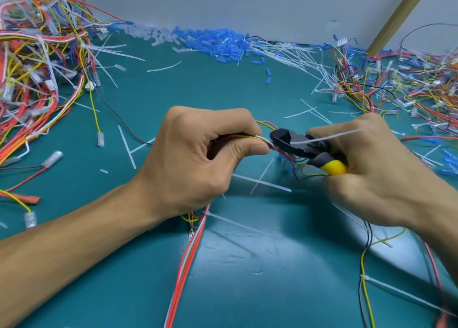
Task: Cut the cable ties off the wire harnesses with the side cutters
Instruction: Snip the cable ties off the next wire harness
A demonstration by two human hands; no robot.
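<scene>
One cable tie (329, 136) between both hands (198, 154) (371, 169)

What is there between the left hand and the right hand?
Head view: the side cutters in the right hand bridge the gap, tip at the white cable tie on the wire harness that the left hand pinches.

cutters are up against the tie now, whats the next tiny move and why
Probably squeeze the handles to snip: the tip of the side cutters sits at the cable tie beside the thumb of the left hand, which pinches the harness; the right hand grips the handles.
</scene>
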